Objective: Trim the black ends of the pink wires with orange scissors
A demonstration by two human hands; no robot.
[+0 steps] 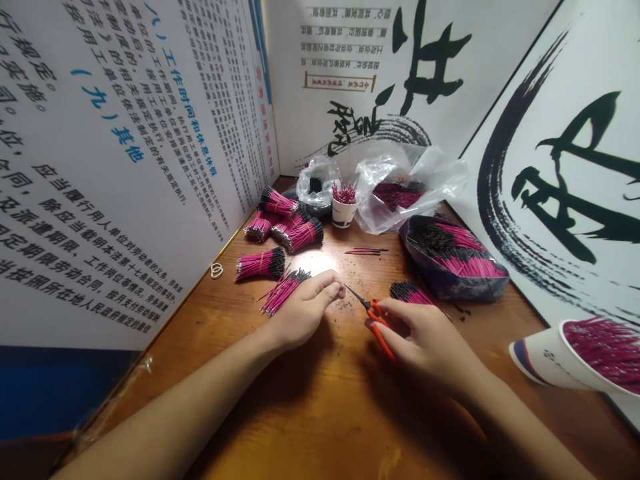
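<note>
on my feed the right hand is closed on orange scissors, tips aimed up-left toward the left fingertips. the left hand curls shut on a pink wire bundle, lying diagonally, black ends up-right, nearer the left hand. other bundles sit toward the desk's far corner.

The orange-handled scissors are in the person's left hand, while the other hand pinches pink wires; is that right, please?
No: the head view shows the orange-handled scissors in the right hand; the left hand does pinch the pink wires.
</note>
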